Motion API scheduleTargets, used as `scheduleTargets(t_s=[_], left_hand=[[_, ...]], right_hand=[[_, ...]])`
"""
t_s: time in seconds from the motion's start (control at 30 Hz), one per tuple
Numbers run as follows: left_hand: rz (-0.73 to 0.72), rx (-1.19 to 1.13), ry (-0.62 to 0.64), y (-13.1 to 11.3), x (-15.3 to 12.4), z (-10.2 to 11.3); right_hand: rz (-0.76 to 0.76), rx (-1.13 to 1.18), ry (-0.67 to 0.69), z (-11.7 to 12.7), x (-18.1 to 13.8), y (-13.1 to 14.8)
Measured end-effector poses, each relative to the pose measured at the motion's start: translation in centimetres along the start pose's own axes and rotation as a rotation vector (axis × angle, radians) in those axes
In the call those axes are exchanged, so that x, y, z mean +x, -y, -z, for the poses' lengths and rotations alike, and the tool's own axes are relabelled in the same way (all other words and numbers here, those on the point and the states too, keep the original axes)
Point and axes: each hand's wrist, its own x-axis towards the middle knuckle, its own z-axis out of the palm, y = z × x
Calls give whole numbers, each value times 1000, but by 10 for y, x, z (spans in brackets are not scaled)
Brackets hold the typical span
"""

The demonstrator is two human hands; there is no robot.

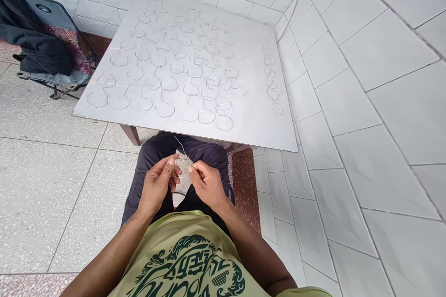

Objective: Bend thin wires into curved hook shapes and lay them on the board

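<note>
Over my lap, a thin pale wire is bent into a loop, with one free end sticking up toward the table. My right hand pinches it between thumb and forefinger where the loop meets the straight end. On the other side, my left hand has its thumb close against the forefinger, with the loop's far side at its curled fingers. The exact grip of the left fingertips is partly hidden. Ahead, many curved wire pieces, mostly S-shaped or hooked, lie in rows on the white tabletop.
A column of wire rings lies along the table's right side. White tiled wall closes in the right and back. A folding chair with dark clothing stands at the left. A wooden table leg is near my knee.
</note>
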Motion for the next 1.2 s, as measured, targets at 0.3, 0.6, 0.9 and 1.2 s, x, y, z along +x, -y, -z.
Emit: scheduleTargets(t_s=[0.3, 0.6, 0.9, 1.2], left_hand=[[-135, 248, -59, 7, -7, -1], [-113, 247, 38, -2, -3, 1], [-81, 263, 53, -7, -4, 7], [-60, 246, 78, -4, -4, 8]], right_hand=[[309, -499, -117, 0, -1, -1], [573, -818, 130, -11, -1, -2], [384, -534, 37, 15, -2, 3], [280, -341, 114, 11, 5, -16]])
